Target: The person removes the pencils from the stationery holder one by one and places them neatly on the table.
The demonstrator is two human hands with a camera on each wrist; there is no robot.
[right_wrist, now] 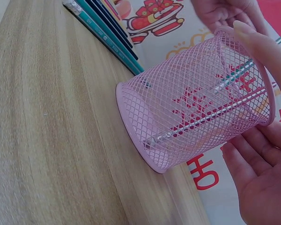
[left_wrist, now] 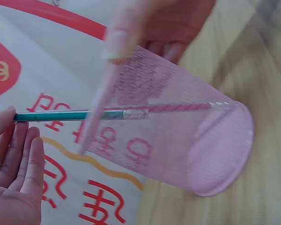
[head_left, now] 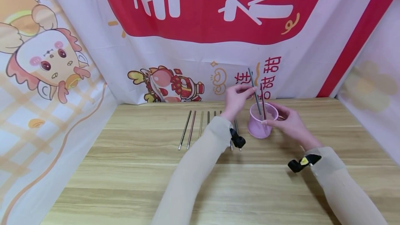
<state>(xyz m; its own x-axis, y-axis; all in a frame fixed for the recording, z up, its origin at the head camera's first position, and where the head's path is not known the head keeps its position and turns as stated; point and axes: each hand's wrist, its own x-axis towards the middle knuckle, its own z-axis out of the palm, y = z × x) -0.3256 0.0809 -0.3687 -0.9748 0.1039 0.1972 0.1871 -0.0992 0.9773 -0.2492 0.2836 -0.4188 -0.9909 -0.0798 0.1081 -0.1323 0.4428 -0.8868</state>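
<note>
A pink mesh pen holder [head_left: 258,131] stands upright on the table. My right hand [head_left: 289,122] holds it near the rim, thumb on one side and fingers on the other. My left hand [head_left: 235,100] pinches a green pencil [left_wrist: 61,115] by its upper part, above the holder. Its eraser end points down inside the mesh wall, above the bottom in the right wrist view. A dark red pencil [right_wrist: 210,115] leans in the holder, with its eraser end near the bottom.
To the left of the holder, several pencils lie side by side, among them a black pencil [head_left: 185,130] and a red pencil [head_left: 191,130]. My left forearm hides part of the row. A printed cloth [head_left: 203,72] hangs behind the wooden table [head_left: 125,176].
</note>
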